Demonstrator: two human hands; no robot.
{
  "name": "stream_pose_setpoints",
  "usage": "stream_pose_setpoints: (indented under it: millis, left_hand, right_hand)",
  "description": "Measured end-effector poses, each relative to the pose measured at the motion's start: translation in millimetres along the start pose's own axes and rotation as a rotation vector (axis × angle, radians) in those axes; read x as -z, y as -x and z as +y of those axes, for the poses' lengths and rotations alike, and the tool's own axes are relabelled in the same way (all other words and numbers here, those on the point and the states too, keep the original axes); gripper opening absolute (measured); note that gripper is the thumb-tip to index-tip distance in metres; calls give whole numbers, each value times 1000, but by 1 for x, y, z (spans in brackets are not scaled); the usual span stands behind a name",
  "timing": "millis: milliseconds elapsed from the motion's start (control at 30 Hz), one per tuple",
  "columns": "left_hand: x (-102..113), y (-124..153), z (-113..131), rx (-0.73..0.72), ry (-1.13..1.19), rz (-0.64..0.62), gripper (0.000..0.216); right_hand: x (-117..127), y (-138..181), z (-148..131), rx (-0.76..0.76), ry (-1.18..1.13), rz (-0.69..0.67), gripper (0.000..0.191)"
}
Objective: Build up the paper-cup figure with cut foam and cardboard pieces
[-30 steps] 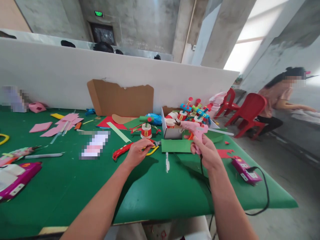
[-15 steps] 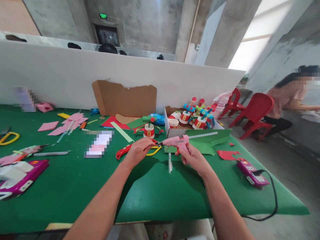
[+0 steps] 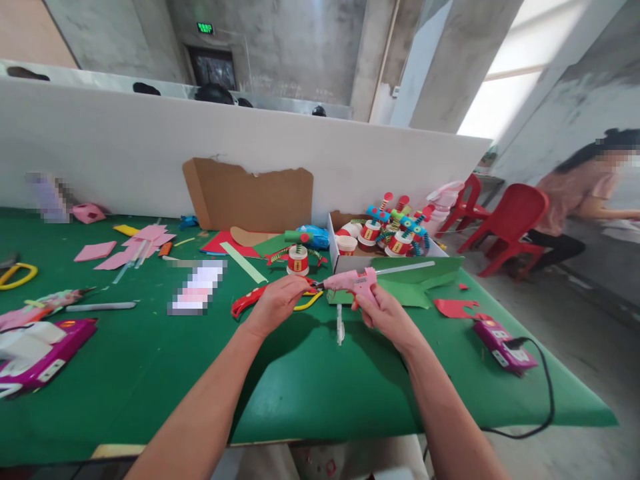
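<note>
Swung down and leftward since a second ago, the pink glue gun now has its nozzle right by the left hand's fingertips; whether they touch, I cannot tell. I see the right hand gripping its handle, with one pale glue stick poking out behind. On the left hand, thumb and fingers are drawn together; I cannot tell what, if anything, is between them.

I can read "EXIT" on one green sign, far beyond the left hand. Just past that hand stands one red-and-white cup figure; the dark characters on its yellow label are too small for me. Ahead of the right hand, one white box holds several similar figures, overlapping too much for a sure count. I count two purple power strips: one right of the right hand, the other well left of the left hand. Two red chairs and one seated person are beyond the right hand.
</note>
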State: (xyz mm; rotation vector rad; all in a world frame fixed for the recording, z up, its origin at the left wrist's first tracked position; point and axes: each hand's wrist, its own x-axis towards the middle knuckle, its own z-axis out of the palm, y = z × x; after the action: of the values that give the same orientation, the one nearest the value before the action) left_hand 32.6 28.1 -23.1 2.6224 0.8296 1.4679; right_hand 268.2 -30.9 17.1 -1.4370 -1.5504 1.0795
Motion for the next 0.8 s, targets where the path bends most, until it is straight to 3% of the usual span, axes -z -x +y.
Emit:
stream_pose_setpoints:
  millis: [800]
  left_hand:
    - [-2, 2, -2, -18, -19, 12, 19]
  right_hand:
    - [0, 0, -3, 20, 37, -3, 34]
